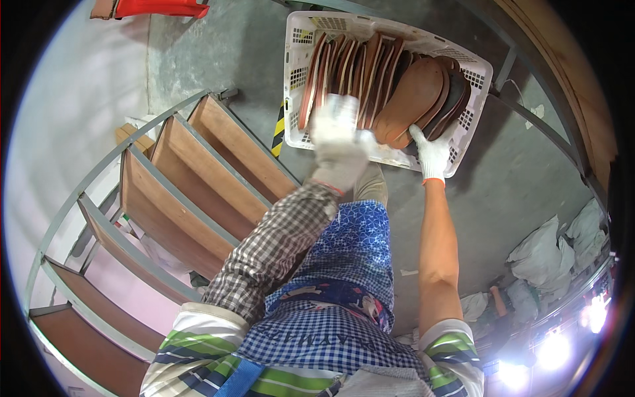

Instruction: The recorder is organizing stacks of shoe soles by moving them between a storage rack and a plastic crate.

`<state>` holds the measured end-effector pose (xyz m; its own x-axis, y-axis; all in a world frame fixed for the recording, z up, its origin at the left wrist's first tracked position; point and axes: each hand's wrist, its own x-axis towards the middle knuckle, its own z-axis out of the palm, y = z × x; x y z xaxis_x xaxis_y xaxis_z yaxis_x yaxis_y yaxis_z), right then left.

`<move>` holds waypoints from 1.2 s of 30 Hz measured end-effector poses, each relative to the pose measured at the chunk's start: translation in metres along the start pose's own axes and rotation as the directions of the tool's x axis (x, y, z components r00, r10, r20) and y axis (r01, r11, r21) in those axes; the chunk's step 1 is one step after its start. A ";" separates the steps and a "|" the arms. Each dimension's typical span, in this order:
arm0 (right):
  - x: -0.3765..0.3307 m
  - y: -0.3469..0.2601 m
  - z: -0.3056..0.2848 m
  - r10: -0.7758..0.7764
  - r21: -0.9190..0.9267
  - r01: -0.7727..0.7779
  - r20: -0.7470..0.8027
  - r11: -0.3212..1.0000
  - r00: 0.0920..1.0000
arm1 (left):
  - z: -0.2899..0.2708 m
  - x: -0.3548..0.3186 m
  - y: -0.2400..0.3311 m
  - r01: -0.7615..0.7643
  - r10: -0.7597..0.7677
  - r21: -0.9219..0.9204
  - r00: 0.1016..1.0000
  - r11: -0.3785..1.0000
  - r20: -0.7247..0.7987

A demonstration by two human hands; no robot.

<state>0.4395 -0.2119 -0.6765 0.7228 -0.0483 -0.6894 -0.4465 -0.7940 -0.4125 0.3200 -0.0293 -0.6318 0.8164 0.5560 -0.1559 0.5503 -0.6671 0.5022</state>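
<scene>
A white plastic basket (390, 26) on the floor ahead of me holds many shoe soles, or insoles, in brown and dark tones. Those on the left stand on edge in a packed row (344, 66). On the right, broad brown soles (413, 89) lean flat against one another. My right hand (433, 152), in a white knit glove, grips the near end of these leaning soles, thumb on top; its other fingers are mostly hidden. Smeared by motion, my gloved left hand (338, 142) is over the basket's near edge, by the row; its fingers cannot be made out.
To my left rises a metal rack with slanted brown board shelves (192, 182). Yellow-and-black tape (278, 129) marks the floor beside the basket. Pale sacks (542, 248) lie at the right, below a metal-framed wooden edge (579, 86). A red object (162, 8) is at the far left.
</scene>
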 end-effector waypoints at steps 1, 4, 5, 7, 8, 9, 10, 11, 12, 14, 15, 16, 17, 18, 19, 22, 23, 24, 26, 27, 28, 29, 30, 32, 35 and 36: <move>-0.001 0.005 -0.004 0.011 -0.001 -0.011 -0.013 1.000 1.000 | -0.014 0.005 -0.001 0.088 -0.082 0.053 0.992 0.995 -0.100; 0.000 0.013 0.006 -0.112 0.079 0.119 -0.093 0.990 0.989 | -0.028 0.025 -0.040 0.363 -0.368 0.060 0.922 0.930 0.120; 0.002 0.016 0.009 -0.108 0.117 0.120 -0.101 0.986 0.989 | -0.026 0.029 -0.046 0.365 -0.370 0.061 0.921 0.929 0.120; 0.005 0.018 0.012 -0.104 0.152 0.120 -0.107 0.981 0.989 | -0.019 0.034 -0.059 0.338 -0.357 0.119 0.897 0.934 0.261; 0.005 0.017 0.012 -0.085 0.155 0.097 -0.079 0.983 0.993 | -0.013 0.034 -0.065 0.303 -0.344 0.200 0.915 0.932 0.213; 0.006 0.016 0.013 -0.067 0.157 0.074 -0.051 0.985 0.996 | -0.010 0.035 -0.072 0.308 -0.348 0.201 0.913 0.930 0.211; 0.007 0.017 0.011 -0.063 0.154 0.070 -0.054 0.986 0.997 | -0.011 0.041 -0.068 0.343 -0.388 0.210 0.889 0.916 0.243; 0.008 0.017 0.009 -0.065 0.138 0.070 -0.044 0.988 0.997 | -0.012 0.044 -0.065 0.377 -0.428 0.220 0.862 0.900 0.273; 0.009 0.018 0.008 -0.068 0.122 0.071 -0.033 0.990 0.997 | -0.012 0.043 -0.066 0.378 -0.429 0.220 0.860 0.899 0.276; 0.009 0.018 0.008 -0.062 0.108 0.068 -0.055 0.992 0.997 | -0.016 0.043 -0.072 0.397 -0.423 0.149 0.875 0.905 0.236; 0.008 0.018 0.009 -0.058 0.092 0.065 -0.077 0.994 0.995 | -0.020 0.039 -0.075 0.398 -0.424 0.153 0.875 0.905 0.235; 0.008 0.018 0.007 -0.050 0.094 0.058 -0.082 0.994 0.995 | -0.024 0.032 -0.073 0.364 -0.378 0.125 0.919 0.923 0.113; 0.007 0.017 0.006 -0.057 0.083 0.064 -0.083 0.994 0.995 | -0.030 0.025 -0.069 0.329 -0.329 0.100 0.944 0.939 -0.011; 0.007 0.017 0.004 -0.063 0.072 0.069 -0.084 0.995 0.994 | -0.037 0.018 -0.065 0.305 -0.300 0.050 0.950 0.951 -0.085; 0.007 0.016 0.005 -0.061 0.074 0.067 -0.082 0.995 0.995 | -0.045 0.012 -0.063 0.289 -0.286 -0.002 0.946 0.957 -0.152; 0.006 0.015 0.008 -0.055 0.100 0.063 -0.078 0.993 0.995 | -0.053 0.001 -0.062 0.132 -0.074 0.186 0.954 0.974 -0.292; 0.007 0.015 0.007 -0.028 0.080 0.034 -0.069 0.996 0.997 | -0.055 -0.003 -0.060 0.189 -0.154 0.124 0.956 0.974 -0.248; 0.008 0.016 0.007 0.000 0.060 0.004 -0.062 0.998 0.998 | -0.055 -0.004 -0.059 0.248 -0.232 0.064 0.952 0.967 -0.199; 0.008 0.015 0.008 -0.007 0.065 0.010 -0.043 0.998 0.999 | -0.053 -0.004 -0.055 0.230 -0.213 0.052 0.951 0.972 -0.224; 0.007 0.015 0.008 -0.014 0.072 0.015 -0.026 0.997 1.000 | -0.050 -0.003 -0.053 0.209 -0.193 0.042 0.949 0.977 -0.249; 0.008 0.016 0.008 -0.013 0.069 0.015 -0.028 0.998 1.000 | -0.049 0.000 -0.049 0.210 -0.195 0.038 0.949 0.977 -0.248; 0.009 0.018 0.007 -0.011 0.076 0.013 -0.027 0.997 1.000 | -0.048 0.004 -0.045 0.189 -0.184 -0.004 0.950 0.982 -0.251; 0.009 0.020 0.006 -0.008 0.082 0.010 -0.027 0.997 1.000 | -0.044 0.007 -0.041 0.167 -0.174 -0.047 0.952 0.985 -0.253; 0.011 0.024 0.003 -0.016 0.091 0.019 -0.037 0.996 0.999 | -0.024 0.012 -0.040 0.113 -0.130 -0.072 0.940 0.991 -0.315; 0.015 0.021 0.010 -0.043 0.088 0.047 -0.047 0.995 0.998 | 0.003 0.022 -0.057 0.161 -0.143 0.096 0.974 0.982 -0.175; 0.016 0.022 0.011 -0.051 0.071 0.056 -0.065 0.996 0.997 | 0.016 0.023 -0.067 0.226 -0.215 0.141 0.972 0.964 -0.094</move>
<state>0.4349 -0.2237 -0.7031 0.7773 -0.0471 -0.6273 -0.4421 -0.7502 -0.4916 0.3052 0.0202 -0.6828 0.6591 0.7303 -0.1796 0.7398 -0.5867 0.3292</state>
